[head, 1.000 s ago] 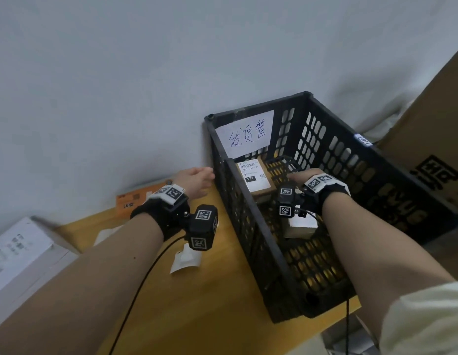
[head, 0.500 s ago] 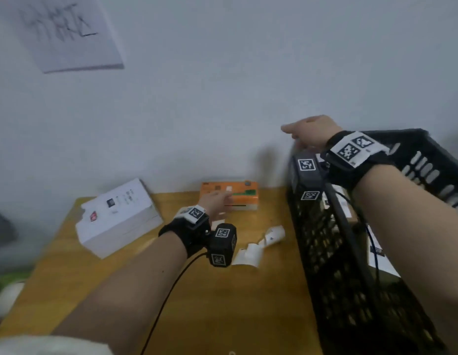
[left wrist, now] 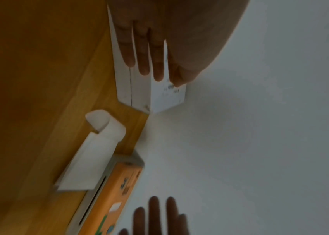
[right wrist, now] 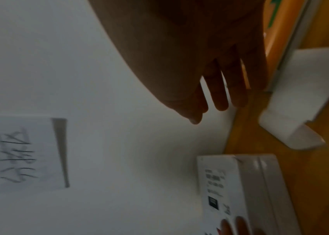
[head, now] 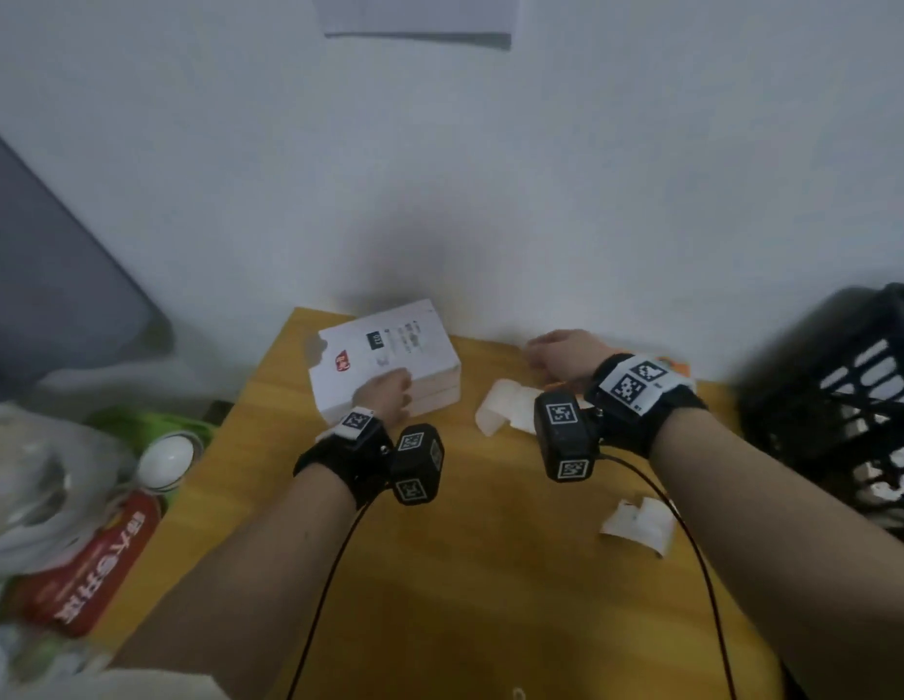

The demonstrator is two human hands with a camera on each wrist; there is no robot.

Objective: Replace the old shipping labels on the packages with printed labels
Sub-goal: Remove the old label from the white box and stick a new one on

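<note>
A: Start big. Tag the table (head: 490, 573), wooden, butted against the wall.

B: Done. Next, the black crate (head: 844, 396) on its right end. Probably parked there as the bin for packages; contents too blurred to call.

A: Then the white box (head: 389, 346), far left corner, lying flat, printed face up. Treat as the package in hand. Mark the old label (head: 394, 341) on top, not yet peeled.

B: Why flat and face up?

A: Likely to keep the label reachable. Now the orange printer (left wrist: 111, 198), against the wall, well apart from the box and mostly hidden behind the right wrist in the head view.

B: Hands?

A: Log the left hand (head: 384, 394) as spread flat: straight fingers (left wrist: 141, 52) laid along the box's near side, thumb over the top edge. Reads as steadying or about to drag it closer, not a closed grasp.

B: And the right hand (head: 561, 353)?

A: Empty. Fingers (right wrist: 221, 95) straight and loosely together, hanging over the table near the printer, touching nothing.

B: Smaller stuff?

A: Curled label strip (head: 505, 404) coming out of the printer slot, between the two hands. Presumably left there for pickup. Last, a crumpled paper scrap (head: 636, 522) nearer the body; could be discarded backing, hard to tell.
</note>
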